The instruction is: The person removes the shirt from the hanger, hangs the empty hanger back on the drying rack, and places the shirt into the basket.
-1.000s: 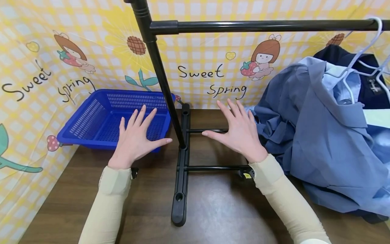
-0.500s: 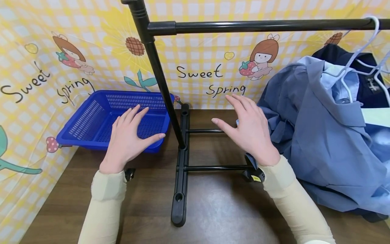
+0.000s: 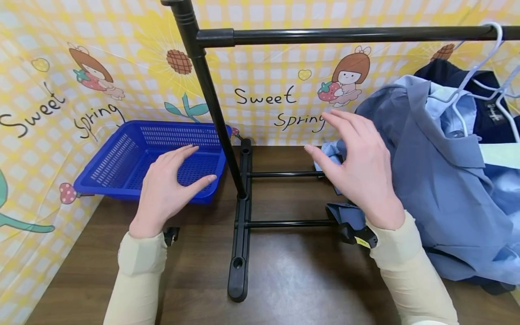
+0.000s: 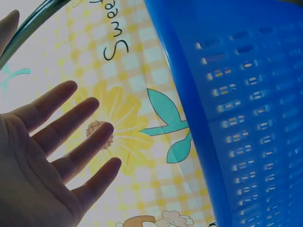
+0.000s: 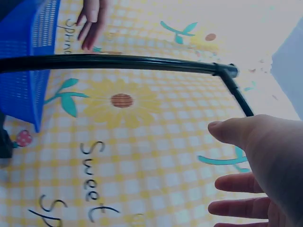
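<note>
My left hand (image 3: pixel 160 189) hovers over the near part of a blue plastic basket (image 3: pixel 91 183), fingers relaxed and thumb spread, holding nothing. In the left wrist view its fingers (image 4: pixel 80 142) stand apart beside the basket's slotted wall (image 4: pixel 236 142). My right hand (image 3: pixel 361 167) is raised left of a grey-blue garment (image 3: pixel 438 189), which it partly covers in the head view. Its fingers are loosely bent and nothing lies between them and the thumb. The garment hangs on a white hanger (image 3: pixel 467 85) with other clothes around it.
A black clothes rack stands on the wooden table (image 3: pixel 292 271), with an upright post (image 3: pixel 215 108), a top bar (image 3: pixel 325 35), a foot (image 3: pixel 239 253) and two low crossbars. Light blue fabric (image 3: pixel 331 151) shows behind my right hand. A patterned yellow cloth (image 3: pixel 268 67) backs the scene.
My right hand has moved right toward the hanging clothes, its fingers bending more. My left hand has shifted slightly left and down, its fingers less spread. Clothes and basket keep their places.
</note>
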Tool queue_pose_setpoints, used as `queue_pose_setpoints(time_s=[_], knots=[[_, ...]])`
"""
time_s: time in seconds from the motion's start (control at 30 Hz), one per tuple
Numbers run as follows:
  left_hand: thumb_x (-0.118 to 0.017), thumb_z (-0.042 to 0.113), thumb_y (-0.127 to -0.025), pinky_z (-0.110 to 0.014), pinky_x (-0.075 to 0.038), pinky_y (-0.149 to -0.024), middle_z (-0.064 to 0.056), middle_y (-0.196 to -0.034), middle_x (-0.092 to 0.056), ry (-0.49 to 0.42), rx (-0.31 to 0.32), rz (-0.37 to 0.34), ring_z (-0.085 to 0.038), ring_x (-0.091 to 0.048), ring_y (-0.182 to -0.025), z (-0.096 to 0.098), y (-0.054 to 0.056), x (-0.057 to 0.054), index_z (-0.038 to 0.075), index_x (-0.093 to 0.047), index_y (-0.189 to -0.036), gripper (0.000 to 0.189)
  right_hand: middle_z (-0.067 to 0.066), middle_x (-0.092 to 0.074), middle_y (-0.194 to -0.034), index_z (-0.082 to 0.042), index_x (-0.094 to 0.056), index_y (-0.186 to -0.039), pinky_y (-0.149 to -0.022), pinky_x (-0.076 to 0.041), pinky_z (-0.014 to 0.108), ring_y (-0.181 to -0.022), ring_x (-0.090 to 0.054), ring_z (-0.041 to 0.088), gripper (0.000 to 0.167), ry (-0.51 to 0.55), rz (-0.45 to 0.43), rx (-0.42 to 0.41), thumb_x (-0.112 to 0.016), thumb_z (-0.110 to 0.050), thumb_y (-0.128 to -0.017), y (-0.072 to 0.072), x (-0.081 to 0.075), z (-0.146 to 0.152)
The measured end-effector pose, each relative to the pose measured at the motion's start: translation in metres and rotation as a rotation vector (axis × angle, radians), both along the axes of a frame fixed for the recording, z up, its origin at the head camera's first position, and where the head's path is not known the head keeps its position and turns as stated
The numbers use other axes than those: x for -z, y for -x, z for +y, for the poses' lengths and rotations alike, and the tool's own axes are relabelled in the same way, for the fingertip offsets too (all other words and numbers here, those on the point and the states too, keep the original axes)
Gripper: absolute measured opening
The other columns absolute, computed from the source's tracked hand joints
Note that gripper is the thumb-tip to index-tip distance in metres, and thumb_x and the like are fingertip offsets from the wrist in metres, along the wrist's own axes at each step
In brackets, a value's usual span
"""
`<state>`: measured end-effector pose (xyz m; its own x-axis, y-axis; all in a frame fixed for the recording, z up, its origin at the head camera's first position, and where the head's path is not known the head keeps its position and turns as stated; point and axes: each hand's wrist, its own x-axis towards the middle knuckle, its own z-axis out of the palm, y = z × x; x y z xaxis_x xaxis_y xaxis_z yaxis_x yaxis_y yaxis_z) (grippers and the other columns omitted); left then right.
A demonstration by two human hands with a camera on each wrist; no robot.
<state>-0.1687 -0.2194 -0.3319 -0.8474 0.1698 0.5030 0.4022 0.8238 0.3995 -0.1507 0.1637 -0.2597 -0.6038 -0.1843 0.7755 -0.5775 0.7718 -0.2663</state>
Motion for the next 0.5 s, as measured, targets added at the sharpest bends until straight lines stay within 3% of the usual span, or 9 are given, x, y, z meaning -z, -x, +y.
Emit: queue_pose_setpoints(time_s=[0.23, 0.5], knots=[[-0.078, 0.058, -0.084, -0.058, -0.037, -0.106, -0.002, -0.138, -0.063, -0.019, 0.022, 0.046, -0.032, -0.052, -0.130, 0.004, -0.004, 0.000, 0.021, -0.065, -0.139, 0.068, 0.013, -0.064, -0.133, -0.004, -0.067, -0.133, -0.106, -0.040, 0.046, -0.127, -0.054, 0.031, 0.056, 0.030, 0.114, 0.042, -0.079, -0.036, -0.089, -0.019, -0.026, 0.012], [-0.080, 0.052, -0.085, -0.055, -0.046, -0.095, -0.003, -0.121, -0.071, -0.019, 0.055, 0.082, -0.029, -0.061, -0.117, 0.008, -0.008, 0.004, 0.015, -0.073, -0.122, 0.053, 0.013, -0.067, -0.129, -0.003, -0.070, -0.128, -0.108, -0.035, 0.043, -0.124, -0.055, 0.031, 0.056, 0.161, 0.215, 0.185, -0.069, -0.046, -0.092, -0.033, -0.046, 0.031]])
